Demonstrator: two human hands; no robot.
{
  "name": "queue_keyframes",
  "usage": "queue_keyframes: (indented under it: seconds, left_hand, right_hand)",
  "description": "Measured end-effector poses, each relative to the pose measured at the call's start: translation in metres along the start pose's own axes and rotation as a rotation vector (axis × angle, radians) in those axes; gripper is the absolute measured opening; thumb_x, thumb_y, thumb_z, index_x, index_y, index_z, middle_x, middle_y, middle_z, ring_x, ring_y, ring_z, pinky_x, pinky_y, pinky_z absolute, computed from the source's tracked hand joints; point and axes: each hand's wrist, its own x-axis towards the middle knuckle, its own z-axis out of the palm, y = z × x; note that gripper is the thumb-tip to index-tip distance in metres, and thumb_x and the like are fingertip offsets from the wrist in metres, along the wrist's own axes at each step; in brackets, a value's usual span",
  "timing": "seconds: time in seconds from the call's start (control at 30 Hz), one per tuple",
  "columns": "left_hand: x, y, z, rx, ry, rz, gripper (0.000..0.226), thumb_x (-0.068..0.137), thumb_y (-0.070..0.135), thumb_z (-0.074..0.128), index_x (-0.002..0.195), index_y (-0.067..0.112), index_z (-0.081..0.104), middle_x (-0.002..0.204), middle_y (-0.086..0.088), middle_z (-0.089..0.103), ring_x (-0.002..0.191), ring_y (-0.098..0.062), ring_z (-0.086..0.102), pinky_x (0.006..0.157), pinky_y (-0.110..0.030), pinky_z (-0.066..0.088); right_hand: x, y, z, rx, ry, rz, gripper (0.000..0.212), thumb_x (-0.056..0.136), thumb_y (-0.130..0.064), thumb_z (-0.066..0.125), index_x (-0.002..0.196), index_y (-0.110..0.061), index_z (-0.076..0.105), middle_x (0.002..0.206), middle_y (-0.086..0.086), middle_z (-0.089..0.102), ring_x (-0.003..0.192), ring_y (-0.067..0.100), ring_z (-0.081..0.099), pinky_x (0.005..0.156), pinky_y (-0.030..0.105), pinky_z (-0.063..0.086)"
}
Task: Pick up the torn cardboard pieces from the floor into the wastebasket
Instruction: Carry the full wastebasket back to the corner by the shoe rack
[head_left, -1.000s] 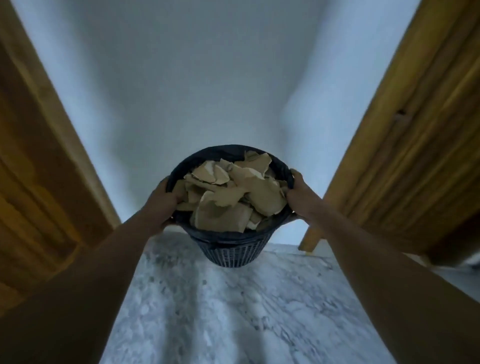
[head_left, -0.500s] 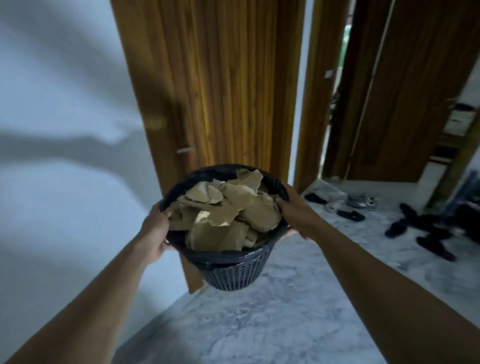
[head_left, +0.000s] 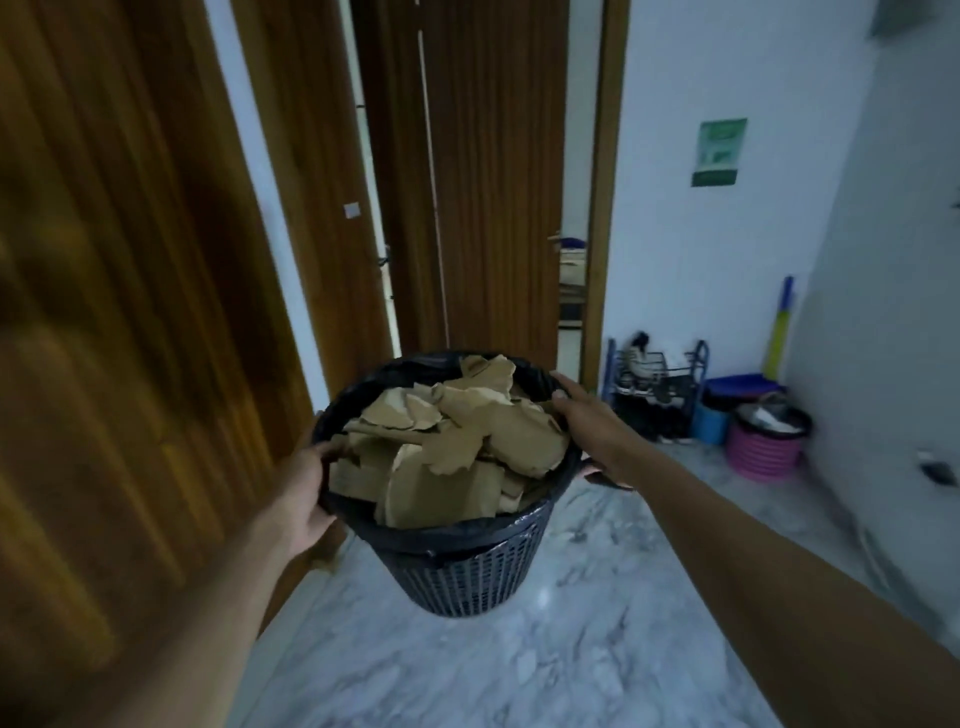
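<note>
- Between my two hands, the wastebasket (head_left: 470, 566) hangs clear above the marble floor (head_left: 519, 670), heaped with torn cardboard pieces (head_left: 452, 441).
- My left hand (head_left: 304, 493) has its fingers (head_left: 332, 449) wrapped over the near-left rim.
- My right hand (head_left: 589, 423) clasps the far-right rim, fingers holding the basket.
- Handling, as I judge it: load light, plastic mesh wall flexible, bin liner (head_left: 467, 530) slippery. Grip the stiff rim on opposite sides; keep level, or top pieces may slide off.

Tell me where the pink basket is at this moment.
In the head view, the pink basket stands on the marble floor at far right, beside the blue bucket and shoe rack, against the white wall.
</note>
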Motion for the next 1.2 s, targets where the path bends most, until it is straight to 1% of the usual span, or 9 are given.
queue_keyframes:
  seconds: [0.07, 0.13, 0.33, 0.4, 0.5, 0.63, 0.8, 0.97, 1.2]
  left_hand:
    - [0.039, 0.005, 0.04, -0.001, -0.078, 0.03, 0.03, 0.105, 0.019, 0.044, 0.121, 0.034, 0.064, 0.102, -0.012, 0.077, 0.096, -0.031, 0.07, 0.08, -0.044, 0.055]
    - [0.086, 0.008, 0.077, -0.003, -0.15, 0.029, 0.035, 0.105, 0.018, 0.045, 0.13, 0.038, 0.06, 0.109, -0.011, 0.076, 0.102, -0.033, 0.07, 0.086, -0.047, 0.056]
    - [0.239, 0.008, 0.186, 0.068, -0.287, -0.057, 0.033, 0.107, 0.024, 0.041, 0.128, 0.042, 0.059, 0.111, -0.011, 0.072, 0.099, -0.034, 0.069, 0.084, -0.051, 0.055]
    - [0.288, 0.007, 0.228, 0.076, -0.356, -0.072, 0.031, 0.107, 0.022, 0.044, 0.116, 0.043, 0.064, 0.108, -0.011, 0.072, 0.098, -0.032, 0.068, 0.086, -0.049, 0.054]
    - [0.356, 0.008, 0.293, 0.104, -0.473, -0.087, 0.034, 0.106, 0.021, 0.045, 0.129, 0.042, 0.057, 0.112, -0.01, 0.071, 0.099, -0.033, 0.068, 0.082, -0.046, 0.055]
    - [0.43, 0.0, 0.386, 0.188, -0.616, -0.131, 0.037, 0.105, 0.024, 0.048, 0.136, 0.044, 0.054, 0.122, -0.009, 0.07, 0.102, -0.032, 0.069, 0.068, -0.038, 0.056]
    - [0.501, -0.035, 0.506, 0.166, -0.766, -0.14, 0.037, 0.107, 0.024, 0.046, 0.14, 0.041, 0.053, 0.125, -0.007, 0.069, 0.108, -0.031, 0.068, 0.08, -0.043, 0.056]
    - [0.579, -0.076, 0.639, 0.202, -0.812, -0.126, 0.044, 0.106, 0.027, 0.047, 0.149, 0.037, 0.043, 0.138, -0.007, 0.06, 0.114, -0.029, 0.063, 0.089, -0.044, 0.055]
    - [0.661, -0.128, 0.794, 0.28, -0.892, -0.19, 0.039, 0.108, 0.027, 0.042, 0.143, 0.044, 0.048, 0.131, 0.0, 0.065, 0.111, -0.028, 0.066, 0.082, -0.043, 0.055]
  right_hand:
    - [0.032, 0.004, -0.034, 0.085, 0.054, 0.027, 0.043, 0.106, -0.041, 0.034, 0.149, -0.046, 0.036, 0.129, 0.005, 0.061, 0.096, 0.04, 0.07, 0.071, 0.058, 0.061]
    - [0.067, 0.009, -0.065, 0.131, 0.116, 0.038, 0.042, 0.107, -0.038, 0.035, 0.148, -0.046, 0.038, 0.125, 0.007, 0.064, 0.096, 0.04, 0.071, 0.076, 0.063, 0.058]
    - [0.163, 0.029, -0.139, 0.214, 0.305, 0.066, 0.044, 0.11, -0.03, 0.035, 0.154, -0.035, 0.033, 0.128, 0.004, 0.062, 0.103, 0.031, 0.067, 0.074, 0.049, 0.061]
    - [0.194, 0.039, -0.164, 0.208, 0.382, 0.066, 0.039, 0.11, -0.029, 0.035, 0.149, -0.031, 0.04, 0.13, 0.007, 0.062, 0.105, 0.03, 0.066, 0.077, 0.048, 0.061]
    - [0.233, 0.051, -0.204, 0.202, 0.492, 0.042, 0.031, 0.11, -0.024, 0.033, 0.134, -0.03, 0.052, 0.132, 0.011, 0.062, 0.112, 0.03, 0.064, 0.09, 0.05, 0.057]
    - [0.271, 0.06, -0.263, 0.213, 0.641, 0.075, 0.036, 0.111, -0.026, 0.033, 0.143, -0.03, 0.048, 0.121, 0.006, 0.066, 0.102, 0.028, 0.067, 0.069, 0.041, 0.06]
    - [0.326, 0.096, -0.337, 0.188, 0.836, 0.057, 0.038, 0.111, -0.016, 0.033, 0.147, -0.022, 0.044, 0.1, -0.012, 0.062, 0.087, 0.004, 0.061, 0.063, 0.02, 0.051]
    - [0.407, 0.147, -0.434, 0.233, 0.94, 0.09, 0.043, 0.111, -0.02, 0.035, 0.153, -0.02, 0.037, 0.141, 0.003, 0.053, 0.115, 0.019, 0.057, 0.092, 0.032, 0.048]
    - [0.495, 0.201, -0.546, 0.235, 1.02, 0.144, 0.046, 0.11, -0.03, 0.038, 0.155, -0.023, 0.034, 0.145, -0.001, 0.047, 0.129, 0.022, 0.05, 0.109, 0.041, 0.044]
